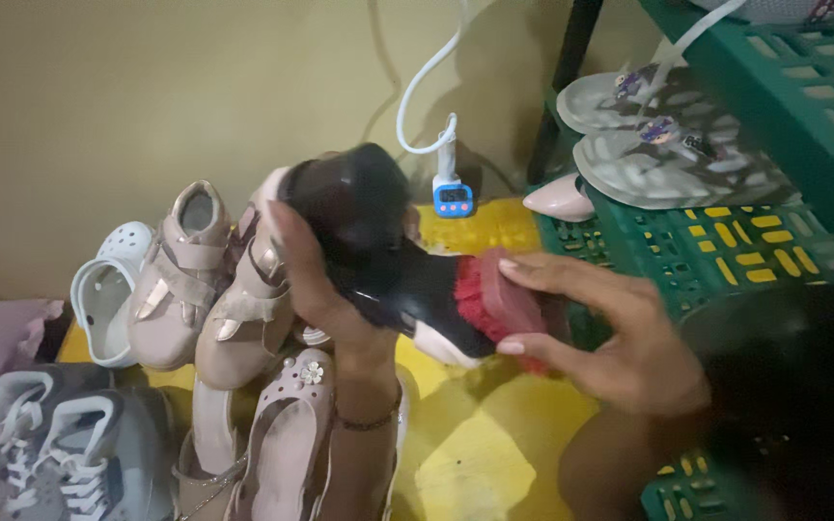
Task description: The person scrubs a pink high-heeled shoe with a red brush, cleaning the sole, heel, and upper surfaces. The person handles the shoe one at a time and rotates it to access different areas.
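- While the left hand [325, 289] grips a black shoe [378, 241] from below and holds it up mid-frame, the right hand [610, 333] is closed on a red brush [494, 299].
- Brush bristles touch the shoe's side, near its pale sole edge [441, 345].
- Left wrist wears a thin bracelet [369, 422].
- Behind the black shoe, on the yellow floor [475, 453]: a pair of beige strap sneakers [209, 280], with a white clog [108, 289] just beside them on the left.
- Below those: pink flats with a flower trim [291, 434]; grey lace-up sneakers [50, 444] at lower left.
- Green plastic rack [726, 241] on the right carries grey flip-flops [668, 154]; a pale pink pointed shoe [560, 200] sits at its left edge.
- Small blue digital timer [454, 199] stands by the wall, a white cable [427, 96] running above it.
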